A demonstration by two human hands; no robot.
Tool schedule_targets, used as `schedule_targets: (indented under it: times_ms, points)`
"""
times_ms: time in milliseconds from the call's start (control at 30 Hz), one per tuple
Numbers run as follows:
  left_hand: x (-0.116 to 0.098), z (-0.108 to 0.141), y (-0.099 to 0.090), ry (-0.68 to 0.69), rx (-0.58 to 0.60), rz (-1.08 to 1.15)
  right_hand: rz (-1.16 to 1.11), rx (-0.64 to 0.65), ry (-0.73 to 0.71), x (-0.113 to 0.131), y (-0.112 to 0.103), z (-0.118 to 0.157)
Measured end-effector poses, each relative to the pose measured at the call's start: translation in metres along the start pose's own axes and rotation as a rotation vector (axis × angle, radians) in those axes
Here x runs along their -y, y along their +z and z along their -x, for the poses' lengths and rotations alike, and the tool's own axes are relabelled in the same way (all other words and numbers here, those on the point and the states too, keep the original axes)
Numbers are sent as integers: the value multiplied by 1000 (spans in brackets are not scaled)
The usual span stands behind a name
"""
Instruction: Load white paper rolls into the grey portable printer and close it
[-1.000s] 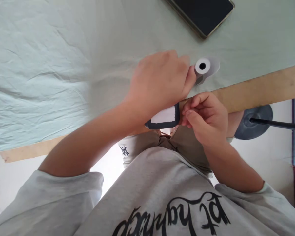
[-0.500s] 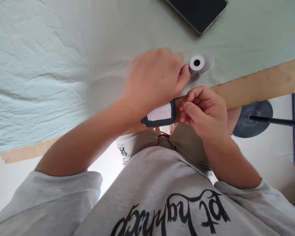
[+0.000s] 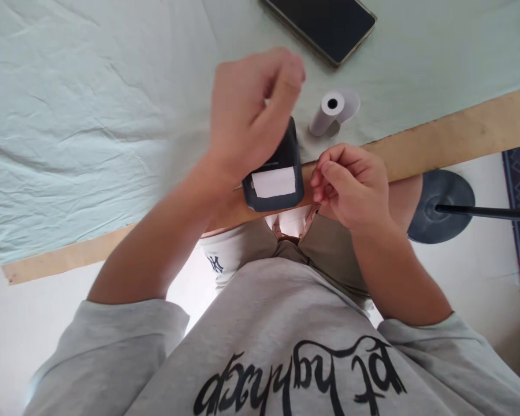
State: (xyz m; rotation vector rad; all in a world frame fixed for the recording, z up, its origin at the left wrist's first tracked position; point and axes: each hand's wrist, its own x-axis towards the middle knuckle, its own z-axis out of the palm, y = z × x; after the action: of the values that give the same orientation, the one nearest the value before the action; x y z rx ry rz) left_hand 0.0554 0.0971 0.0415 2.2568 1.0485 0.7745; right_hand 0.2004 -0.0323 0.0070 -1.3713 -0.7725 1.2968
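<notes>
A dark handheld label printer [image 3: 288, 150] with a strip of white paper [image 3: 274, 182] across its near end sits at the table's front edge. Above its left side is my left hand [image 3: 255, 107], curled closed, blurred and covering part of the printer; what its fingers hold, if anything, is hidden. Just right of the printer, my right hand [image 3: 353, 185] is loosely closed, thumb against the index finger, with nothing visible in it. A white paper roll [image 3: 325, 118] stands upright beyond my right hand, its loose end curling off to the right.
A black smartphone [image 3: 325, 26] lies at the far side on the pale green cloth [image 3: 91, 115]. A wooden strip [image 3: 450, 127] runs along the table's near edge. On the floor at right are a round black stand base [image 3: 444, 222] with a pole and a patterned rug [image 3: 517, 202].
My left hand has turned and moved up and left, away from the paper roll, uncovering more of the printer. My right hand keeps its pose. The view has shifted slightly.
</notes>
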Motion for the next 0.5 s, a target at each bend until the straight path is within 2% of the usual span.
schedule_targets:
  times_ms: [67, 133, 200, 367, 500]
  points:
    - [10, 14, -5, 87, -179, 249, -10, 5, 9, 1, 0, 0]
    - [18, 36, -9, 62, -302, 351, -4, 7, 11, 3, -1, 0]
    - [24, 62, -11, 29, -358, 378, 14, 11, 4, 5, -2, -1]
    - [36, 116, -13, 2, -262, 137, 14, 16, -16, 5, -1, 0]
    - [33, 132, -11, -69, -48, -11, 82, 7, -25, 6, 2, 1]
